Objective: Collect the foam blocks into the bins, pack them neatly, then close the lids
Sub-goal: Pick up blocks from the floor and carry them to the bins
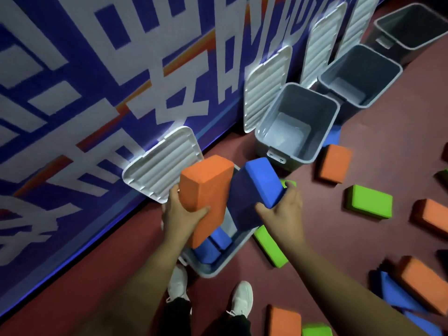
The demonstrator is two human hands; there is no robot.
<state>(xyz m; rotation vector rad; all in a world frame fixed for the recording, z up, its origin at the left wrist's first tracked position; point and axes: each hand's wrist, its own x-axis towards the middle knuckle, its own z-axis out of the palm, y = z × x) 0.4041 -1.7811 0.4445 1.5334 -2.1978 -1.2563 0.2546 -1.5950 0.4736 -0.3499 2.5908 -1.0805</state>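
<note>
Currently orange block (206, 197) is gripped by left hand (180, 214), blue block (257, 190) by right hand (281, 209); collecting step, both to be lowered flat into bin (213, 271) beneath fingers (291, 189).

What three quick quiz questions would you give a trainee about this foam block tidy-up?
1. True or false: the left hand grips a green block.
2. The right hand holds a blue block over the nearest bin. The blocks already inside it are: A orange, B blue, C green.
3. Fill in: the lid of that bin is ____ (open or shut).
Key: 1 false, it grips an orange block; 2 B; 3 open.
</note>
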